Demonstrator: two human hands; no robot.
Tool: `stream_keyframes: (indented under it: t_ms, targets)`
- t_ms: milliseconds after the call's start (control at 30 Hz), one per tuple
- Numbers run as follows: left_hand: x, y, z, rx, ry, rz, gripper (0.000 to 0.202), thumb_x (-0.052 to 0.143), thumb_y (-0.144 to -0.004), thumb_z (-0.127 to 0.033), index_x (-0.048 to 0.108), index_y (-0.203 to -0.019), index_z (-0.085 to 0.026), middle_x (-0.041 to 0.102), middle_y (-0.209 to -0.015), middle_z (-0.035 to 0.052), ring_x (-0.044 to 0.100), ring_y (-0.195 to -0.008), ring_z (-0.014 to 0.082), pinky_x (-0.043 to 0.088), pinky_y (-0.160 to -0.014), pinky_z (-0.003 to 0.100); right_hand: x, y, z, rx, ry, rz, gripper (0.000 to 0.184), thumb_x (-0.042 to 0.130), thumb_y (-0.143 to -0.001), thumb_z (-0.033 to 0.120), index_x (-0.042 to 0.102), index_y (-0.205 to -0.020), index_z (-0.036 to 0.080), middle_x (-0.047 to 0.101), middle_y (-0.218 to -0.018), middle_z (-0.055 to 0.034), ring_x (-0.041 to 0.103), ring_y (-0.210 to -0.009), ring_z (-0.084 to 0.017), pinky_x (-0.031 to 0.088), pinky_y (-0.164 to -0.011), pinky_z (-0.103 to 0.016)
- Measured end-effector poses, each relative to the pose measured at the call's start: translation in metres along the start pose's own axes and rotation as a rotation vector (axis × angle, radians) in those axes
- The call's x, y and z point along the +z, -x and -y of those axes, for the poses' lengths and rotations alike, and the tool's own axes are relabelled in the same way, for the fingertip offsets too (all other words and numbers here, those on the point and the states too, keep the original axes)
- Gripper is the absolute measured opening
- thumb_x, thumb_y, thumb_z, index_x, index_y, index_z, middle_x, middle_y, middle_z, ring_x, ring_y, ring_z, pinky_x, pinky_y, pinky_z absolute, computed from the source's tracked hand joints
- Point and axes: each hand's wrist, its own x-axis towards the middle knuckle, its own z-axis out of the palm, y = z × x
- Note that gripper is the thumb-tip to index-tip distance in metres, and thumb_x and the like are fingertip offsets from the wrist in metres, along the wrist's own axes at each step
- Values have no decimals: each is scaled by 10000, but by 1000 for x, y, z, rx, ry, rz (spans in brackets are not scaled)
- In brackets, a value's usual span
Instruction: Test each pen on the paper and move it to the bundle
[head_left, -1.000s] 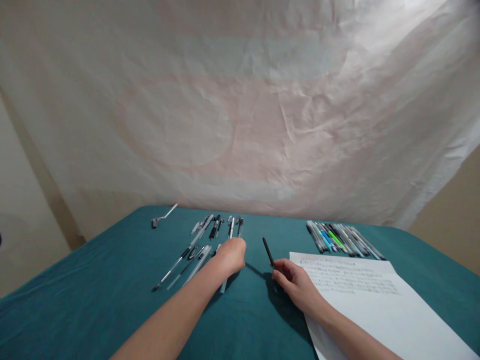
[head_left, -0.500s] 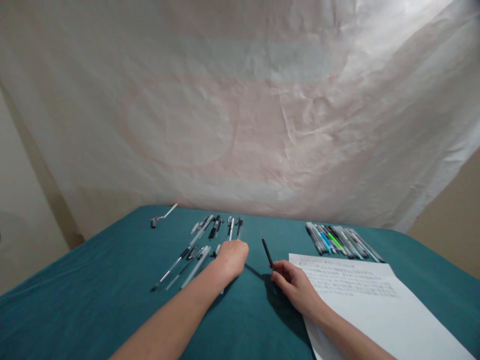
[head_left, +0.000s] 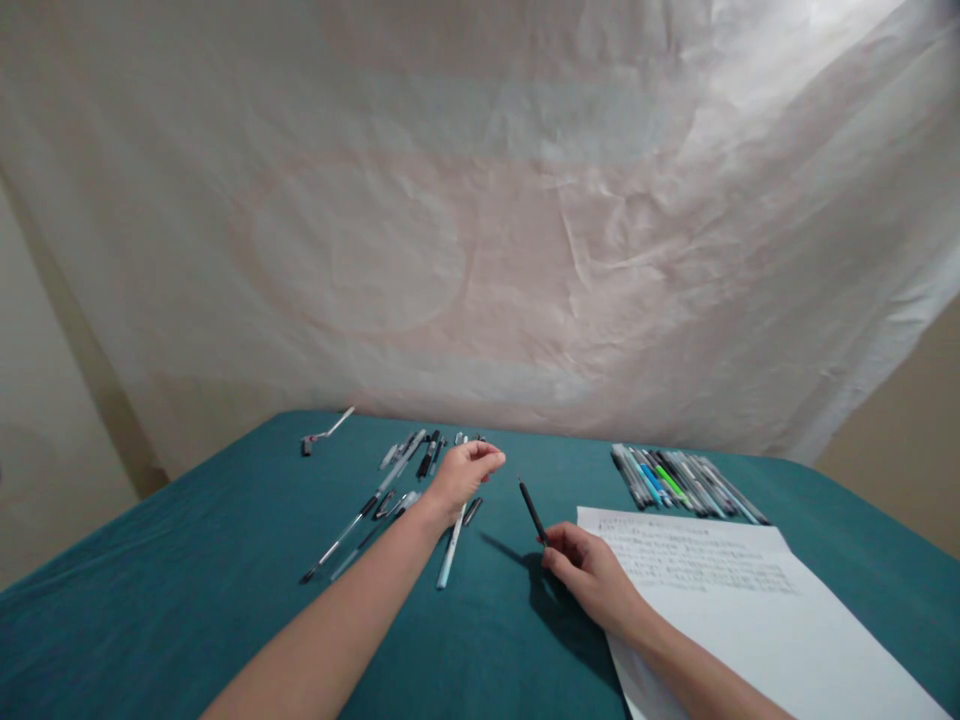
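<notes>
My right hand is closed on a black pen, whose narrow end points up and away from me, above the cloth. To its left, my left hand is raised with thumb and fingertips pinched together. What those fingertips hold, if anything, is too small to make out. Beneath that hand lie a white and pale-blue pen and a short dark pen part. My left wrist and forearm partly cover several other loose pens and pen parts.
A row of pens lies at the back right. In front of it, a sheet of paper with handwriting reaches under my right forearm. Loose pen parts and a clear pen lie left. A bent white piece rests far left.
My left hand has lifted and moved away from me, its fingers now showing in a pinch. The pale-blue pen and short dark part have come into view. The black pen has tilted slightly left.
</notes>
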Motion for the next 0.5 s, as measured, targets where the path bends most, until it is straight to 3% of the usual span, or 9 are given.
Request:
stream_keyframes:
  t_ms: [233, 500]
  targets:
    - [12, 5, 8, -192, 385, 58, 185, 690, -699, -223, 622, -832, -113, 627, -740, 33, 543, -563, 48, 423, -551, 153, -1, 0, 6, -34, 20, 13, 195, 490, -796, 325, 597, -831, 166, 564, -668, 9, 489, -592, -124, 371, -554, -229]
    - [11, 6, 11, -291, 562, 188, 129, 696, -720, -181, 620, -808, -125, 639, -767, 22, 589, -623, 55, 438, -553, 142, -2, 0, 7, -24, 11, 10, 189, 488, -797, 328, 585, -826, 168, 566, -661, 13, 487, -583, -122, 362, -542, -224]
